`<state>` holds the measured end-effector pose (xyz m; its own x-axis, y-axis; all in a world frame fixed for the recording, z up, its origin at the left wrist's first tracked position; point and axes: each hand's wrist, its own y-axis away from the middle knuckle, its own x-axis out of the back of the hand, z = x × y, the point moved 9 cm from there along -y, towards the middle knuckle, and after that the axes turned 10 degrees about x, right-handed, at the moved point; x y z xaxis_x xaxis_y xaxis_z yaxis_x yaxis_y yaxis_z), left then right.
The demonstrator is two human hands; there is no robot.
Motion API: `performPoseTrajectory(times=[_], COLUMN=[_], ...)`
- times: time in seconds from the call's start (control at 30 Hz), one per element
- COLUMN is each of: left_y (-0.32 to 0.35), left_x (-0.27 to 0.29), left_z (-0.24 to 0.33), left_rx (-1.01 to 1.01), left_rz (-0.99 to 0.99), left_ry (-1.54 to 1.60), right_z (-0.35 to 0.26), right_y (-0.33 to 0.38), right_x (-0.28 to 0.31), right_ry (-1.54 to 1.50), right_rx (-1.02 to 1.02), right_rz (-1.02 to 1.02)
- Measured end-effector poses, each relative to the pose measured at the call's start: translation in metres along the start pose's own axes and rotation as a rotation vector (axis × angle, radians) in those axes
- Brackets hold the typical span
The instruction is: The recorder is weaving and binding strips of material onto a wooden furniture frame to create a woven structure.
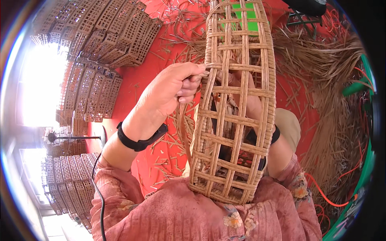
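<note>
A long woven basket [232, 118] with an open lattice of brown plant-fibre strands stands lengthwise in front of me, its near end against my shirt. At its left rim, my left hand [183, 82] is closed, thumb and forefinger pinching a strand by the edge weave. Behind the lattice, inside the basket, is my right hand [236, 79], level with the left. The crossing strands cover most of its fingers, so its grip is hidden. A loose brown strip [183, 130] hangs below my left hand. Each wrist wears a black band.
Stacks of similar lattice baskets [108, 32] rise at the left. Fibre scraps litter the red floor covering [159, 138]. Long dry fibres [321, 100] lie heaped at the right, near an orange cord [327, 197]. A bright green object [250, 19] shows beyond the basket's far end.
</note>
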<state>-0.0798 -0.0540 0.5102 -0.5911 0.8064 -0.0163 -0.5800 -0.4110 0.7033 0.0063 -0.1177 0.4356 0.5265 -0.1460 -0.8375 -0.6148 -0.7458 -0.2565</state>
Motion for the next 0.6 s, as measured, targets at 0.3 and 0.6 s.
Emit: performPoseTrajectory(times=[0.3, 0.6], left_y=[-0.008, 0.012], left_x=[0.002, -0.012], left_z=[0.009, -0.011], left_rx=[-0.02, -0.127], left_rz=[0.008, -0.166], left_ry=[0.056, 0.341], right_z=[-0.002, -0.004], right_y=[0.004, 0.01], right_x=[0.0, -0.001], right_ry=[0.016, -0.006], right_rx=[-0.045, -0.1], right_rz=[-0.041, -0.112])
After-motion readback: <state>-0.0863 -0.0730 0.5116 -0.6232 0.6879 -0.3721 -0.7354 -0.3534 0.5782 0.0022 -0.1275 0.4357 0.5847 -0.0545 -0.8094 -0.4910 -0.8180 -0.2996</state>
